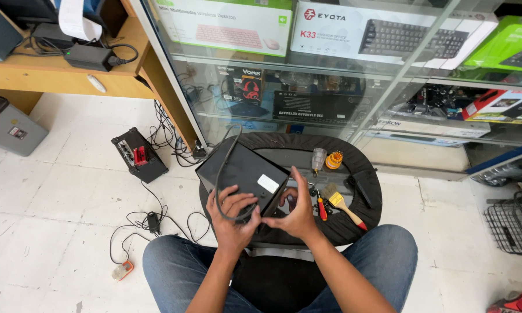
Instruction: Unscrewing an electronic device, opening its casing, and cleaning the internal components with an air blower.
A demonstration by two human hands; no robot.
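Note:
A black box-shaped device [243, 174] with a white label lies tilted on a round black stool [365, 174] in front of my knees. My left hand [231, 217] rests on its near top edge, fingers curled over a black cable [223, 168] that loops across the lid. My right hand [298, 211] grips the device's near right corner, fingers spread along its side. On the stool to the right lie a yellow-bristled brush with a red handle [342, 204] and a red screwdriver [322, 207].
A glass display cabinet [342, 87] with boxed keyboards stands right behind the stool. On the white tiled floor to the left lie a black power unit [139, 155], tangled cables [156, 223] and a grey case [8, 128]. A wire basket [513, 223] sits at right.

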